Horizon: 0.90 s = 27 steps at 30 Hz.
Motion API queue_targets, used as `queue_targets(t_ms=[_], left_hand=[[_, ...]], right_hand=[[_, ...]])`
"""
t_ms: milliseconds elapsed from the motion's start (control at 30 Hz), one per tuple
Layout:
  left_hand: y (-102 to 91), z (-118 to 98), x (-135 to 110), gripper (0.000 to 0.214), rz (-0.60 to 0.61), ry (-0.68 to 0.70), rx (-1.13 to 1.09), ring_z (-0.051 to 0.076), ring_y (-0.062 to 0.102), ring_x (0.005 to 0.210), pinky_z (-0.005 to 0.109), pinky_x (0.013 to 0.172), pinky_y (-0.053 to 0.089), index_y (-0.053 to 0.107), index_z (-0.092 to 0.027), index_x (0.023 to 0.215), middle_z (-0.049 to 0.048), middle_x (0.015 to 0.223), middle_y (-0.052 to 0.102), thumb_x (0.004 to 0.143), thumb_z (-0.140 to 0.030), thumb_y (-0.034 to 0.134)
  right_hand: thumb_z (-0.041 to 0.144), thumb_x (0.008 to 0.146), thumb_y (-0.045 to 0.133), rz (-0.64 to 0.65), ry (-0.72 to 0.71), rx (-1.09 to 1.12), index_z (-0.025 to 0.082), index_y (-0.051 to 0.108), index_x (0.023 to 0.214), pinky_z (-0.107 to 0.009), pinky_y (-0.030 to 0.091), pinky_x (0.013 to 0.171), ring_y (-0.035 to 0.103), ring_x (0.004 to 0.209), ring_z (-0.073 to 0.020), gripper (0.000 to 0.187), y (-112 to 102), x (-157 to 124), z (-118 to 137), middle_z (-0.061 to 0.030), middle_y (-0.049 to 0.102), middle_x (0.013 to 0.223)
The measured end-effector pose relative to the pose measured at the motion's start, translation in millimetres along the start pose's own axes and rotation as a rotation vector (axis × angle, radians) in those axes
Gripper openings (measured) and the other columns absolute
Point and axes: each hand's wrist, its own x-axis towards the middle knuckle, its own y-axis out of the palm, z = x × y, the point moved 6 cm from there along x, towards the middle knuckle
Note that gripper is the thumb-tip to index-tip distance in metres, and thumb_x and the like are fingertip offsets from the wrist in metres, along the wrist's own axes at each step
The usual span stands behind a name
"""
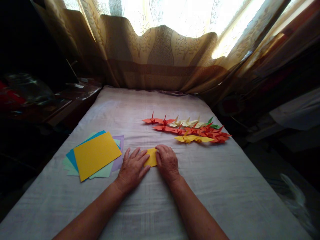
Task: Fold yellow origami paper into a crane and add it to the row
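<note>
A small folded yellow paper [152, 157] lies on the pale cloth-covered surface [140, 110] between my hands. My left hand [133, 168] rests flat with fingers stretched out, its fingertips on the paper's left edge. My right hand [167, 161] lies over the paper's right side, fingers bent down and pressing on it. To the left sits a stack of coloured paper sheets [95, 155], a yellow sheet on top, with blue, green and lilac below.
A row of folded paper cranes [190, 129] in red, orange, yellow, cream and green lies beyond my right hand. Brown patterned curtains [162, 56] hang at the far end. A dark side table [65, 100] stands at the left.
</note>
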Motion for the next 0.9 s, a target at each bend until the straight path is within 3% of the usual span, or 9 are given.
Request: queue_targets(t_ms=[133,267,567,900], left_hand=[[1.7,1.0,0.2,0.040,0.013,-0.025,0.018,0.034,0.044,0.137,0.062,0.116,0.020,0.058,-0.026,0.132,0.0064,0.141,0.058,0.093,-0.033,0.058],[2.3,2.7,-0.7,0.043,0.017,-0.056,0.017,0.034,0.042,0.139,0.062,0.116,0.020,0.056,-0.028,0.134,0.0055,0.141,0.058,0.092,-0.035,0.059],[2.3,10.7,-2.2,0.035,0.035,-0.101,0.002,0.035,0.040,0.140,0.064,0.116,0.018,0.062,-0.026,0.126,0.0070,0.142,0.057,0.092,-0.034,0.055],[-5.6,14.0,-0.1,0.036,0.028,-0.085,0.032,0.037,0.041,0.139,0.066,0.116,0.014,0.063,-0.026,0.124,0.0051,0.140,0.059,0.089,-0.028,0.059]], right_hand=[[0.027,0.099,0.044,0.179,-0.207,-0.023,0.025,0.056,0.137,-0.048,0.028,0.113,0.040,0.138,-0.0273,0.040,9.7,-8.7,15.0,-0.0040,0.056,0.143],[0.034,0.101,0.041,0.308,-0.197,-0.087,0.025,0.044,0.147,-0.056,0.018,0.117,0.030,0.145,-0.0295,0.047,15.4,-15.9,14.0,-0.0029,0.043,0.153],[0.042,0.101,0.037,0.325,-0.068,-0.161,0.024,0.040,0.150,-0.059,0.018,0.117,0.025,0.147,-0.0320,0.052,13.3,-17.3,-0.1,-0.0041,0.036,0.156],[0.044,0.100,0.043,0.431,-0.237,-0.176,0.024,0.035,0.152,-0.057,0.016,0.119,0.020,0.149,-0.0293,0.056,0.0,-30.6,-13.5,-0.0046,0.030,0.159]])
